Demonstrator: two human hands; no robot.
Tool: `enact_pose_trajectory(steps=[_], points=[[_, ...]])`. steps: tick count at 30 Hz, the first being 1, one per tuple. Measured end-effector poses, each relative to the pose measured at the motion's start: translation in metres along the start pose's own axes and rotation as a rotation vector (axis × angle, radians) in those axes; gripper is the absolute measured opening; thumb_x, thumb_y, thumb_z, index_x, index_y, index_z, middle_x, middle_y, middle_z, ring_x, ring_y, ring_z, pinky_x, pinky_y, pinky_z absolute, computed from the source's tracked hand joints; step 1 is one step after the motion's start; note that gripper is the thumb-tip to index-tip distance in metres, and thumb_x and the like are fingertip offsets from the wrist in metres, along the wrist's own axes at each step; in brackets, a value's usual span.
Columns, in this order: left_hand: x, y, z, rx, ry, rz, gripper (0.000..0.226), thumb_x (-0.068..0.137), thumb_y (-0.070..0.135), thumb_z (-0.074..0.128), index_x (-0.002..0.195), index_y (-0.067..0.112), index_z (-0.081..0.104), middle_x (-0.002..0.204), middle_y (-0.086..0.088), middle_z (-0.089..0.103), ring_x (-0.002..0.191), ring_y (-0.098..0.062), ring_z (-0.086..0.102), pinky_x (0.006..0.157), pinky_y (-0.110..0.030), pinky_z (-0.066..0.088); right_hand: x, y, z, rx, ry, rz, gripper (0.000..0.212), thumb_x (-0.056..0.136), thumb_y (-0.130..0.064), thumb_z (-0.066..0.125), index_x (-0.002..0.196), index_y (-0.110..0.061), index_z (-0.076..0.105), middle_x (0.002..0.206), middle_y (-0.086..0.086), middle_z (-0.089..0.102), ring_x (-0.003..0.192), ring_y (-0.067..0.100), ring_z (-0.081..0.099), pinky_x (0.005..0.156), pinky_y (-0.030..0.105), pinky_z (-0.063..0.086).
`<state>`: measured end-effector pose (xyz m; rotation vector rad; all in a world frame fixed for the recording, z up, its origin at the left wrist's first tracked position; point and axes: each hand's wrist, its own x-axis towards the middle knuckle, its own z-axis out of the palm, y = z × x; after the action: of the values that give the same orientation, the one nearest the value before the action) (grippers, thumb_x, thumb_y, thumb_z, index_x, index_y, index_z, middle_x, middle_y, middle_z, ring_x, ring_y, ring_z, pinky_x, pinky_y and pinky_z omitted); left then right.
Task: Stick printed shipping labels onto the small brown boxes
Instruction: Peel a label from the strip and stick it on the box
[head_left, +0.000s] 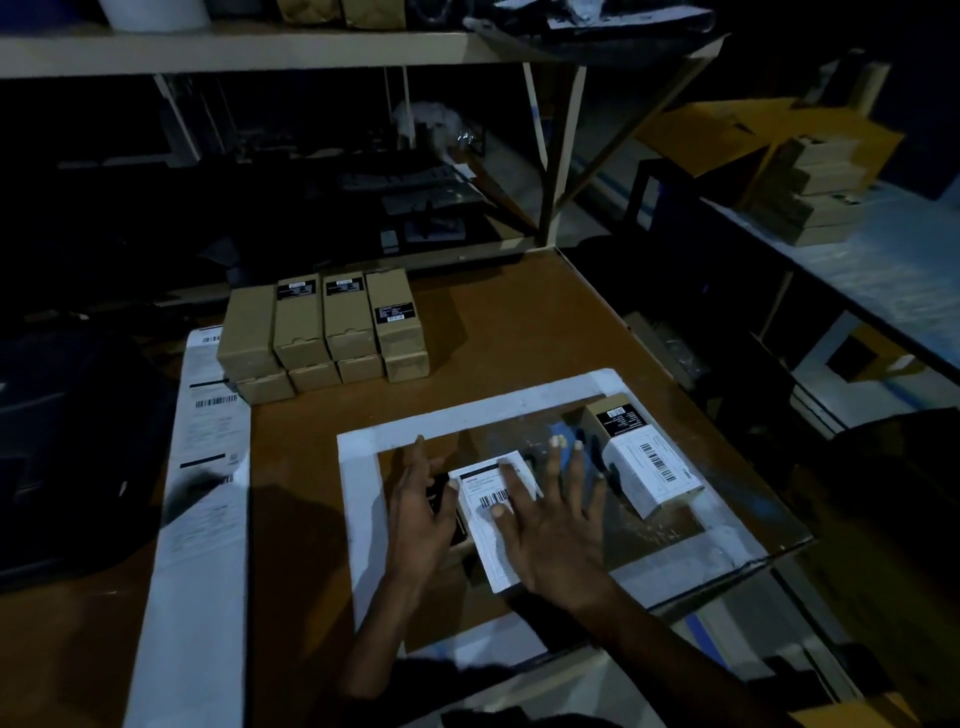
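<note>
Head view looks down onto a brown table in a dim room, and both hands are on the job right in the middle. Right hand lies flat with fingers spread wide, palm pressing down on a white shipping label that sits on top of a small brown box; nothing is gripped, it is an open-palm press. Left hand is at the box's left side, fingers loosely extended and resting against the edge of the box, steadying rather than clenching; whether the thumb hooks around the box, I cannot tell. The box sits inside a white rectangular frame marked on the tabletop.

Just to the right, inside the same frame, a labelled box lies with a white barcode label wrapped over it and a black sticker showing at its far end. It is apart from the right hand's fingertips, though close.

Further back on the table, a stack of unlabelled brown boxes stands in a neat row, two layers high, several with small black stickers on top. Along the left edge runs a long strip of printed labels, barcodes visible, its far end tucked under that stack. Shelving looms behind, mostly in shadow.
</note>
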<state>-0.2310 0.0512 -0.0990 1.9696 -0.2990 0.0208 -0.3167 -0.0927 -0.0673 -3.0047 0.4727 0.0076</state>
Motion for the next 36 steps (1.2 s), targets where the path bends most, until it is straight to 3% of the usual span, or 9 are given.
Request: enact_pose_trajectory(steps=[7,11,14,18,23,26,29,32,36], points=[[-0.001,-0.003,-0.001,-0.048,0.006,-0.004,0.072,0.098,0.013,0.06,0.156,0.032,0.023,0.13,0.007,0.056,0.116,-0.008,0.057,0.096,-0.03,0.052,-0.023,-0.029,-0.015,0.164,-0.159,-0.132,0.06,0.092,-0.07,-0.001,0.148,-0.058,-0.019,0.154,0.004,-0.046,0.139,0.031,-0.047,0.114,0.059,-0.022],[-0.001,0.002,0.0,-0.014,0.016,-0.022,0.07,0.098,0.016,0.061,0.152,0.035,0.022,0.127,0.006,0.056,0.108,0.004,0.055,0.083,-0.008,0.047,-0.009,0.001,-0.003,0.085,-0.066,0.036,0.062,0.092,-0.073,-0.001,0.151,-0.057,-0.013,0.156,0.007,-0.043,0.14,0.033,-0.045,0.114,0.058,-0.022],[0.0,-0.001,0.002,-0.006,0.016,-0.029,0.07,0.098,0.023,0.06,0.153,0.038,0.019,0.132,0.005,0.055,0.117,-0.011,0.057,0.092,-0.029,0.054,-0.005,0.002,-0.002,0.034,0.065,0.069,0.066,0.096,-0.073,0.003,0.157,-0.048,0.009,0.165,0.016,-0.016,0.148,0.037,-0.029,0.114,0.062,-0.016],[-0.001,-0.001,-0.001,-0.023,0.012,-0.014,0.069,0.098,0.026,0.06,0.153,0.043,0.021,0.135,0.005,0.056,0.12,-0.013,0.057,0.097,-0.041,0.054,-0.017,-0.026,-0.004,0.035,0.077,-0.149,0.062,0.099,-0.07,0.012,0.156,-0.048,0.017,0.167,0.014,-0.011,0.151,0.035,-0.021,0.111,0.056,-0.02],[0.001,-0.002,0.003,0.344,0.012,0.034,0.067,0.098,0.027,0.058,0.156,0.033,0.025,0.145,-0.004,0.049,0.129,-0.026,0.048,0.105,-0.049,0.046,0.004,0.0,-0.02,0.194,-0.14,-0.049,0.062,0.1,-0.065,0.015,0.158,-0.044,0.003,0.161,0.005,-0.034,0.14,0.032,-0.043,0.114,0.056,-0.019],[0.003,0.009,0.004,0.577,0.038,0.173,0.048,0.091,0.026,0.069,0.137,0.026,0.058,0.141,-0.006,0.054,0.13,-0.029,0.045,0.109,-0.05,0.037,0.028,0.017,-0.027,0.265,-0.028,-0.053,0.053,0.102,-0.038,0.049,0.151,-0.042,0.031,0.169,-0.001,0.003,0.152,0.034,-0.011,0.118,0.06,0.008],[0.01,0.006,0.008,0.517,0.034,0.183,0.037,0.088,0.033,0.073,0.124,0.028,0.069,0.142,0.001,0.053,0.133,-0.026,0.043,0.111,-0.045,0.037,0.047,0.029,-0.029,0.436,0.074,-0.098,0.045,0.094,-0.015,0.063,0.133,-0.036,0.06,0.145,-0.004,0.053,0.145,0.026,0.028,0.114,0.052,0.032],[0.015,-0.001,0.011,0.419,-0.002,0.075,0.054,0.088,0.06,0.055,0.132,0.03,0.062,0.145,0.012,0.046,0.138,-0.015,0.036,0.114,-0.026,0.024,0.058,0.028,-0.024,0.571,0.086,-0.179,0.032,0.088,-0.012,0.074,0.118,-0.024,0.074,0.124,-0.002,0.069,0.12,0.017,0.057,0.104,0.04,0.048],[0.014,0.005,0.007,0.402,-0.143,0.077,0.049,0.095,0.059,0.047,0.113,0.023,0.075,0.125,-0.004,0.066,0.122,-0.026,0.057,0.106,-0.037,0.043,0.069,0.022,0.0,0.55,0.134,-0.317,0.027,0.082,-0.012,0.074,0.102,-0.029,0.079,0.104,-0.008,0.076,0.102,0.02,0.063,0.09,0.045,0.051]])
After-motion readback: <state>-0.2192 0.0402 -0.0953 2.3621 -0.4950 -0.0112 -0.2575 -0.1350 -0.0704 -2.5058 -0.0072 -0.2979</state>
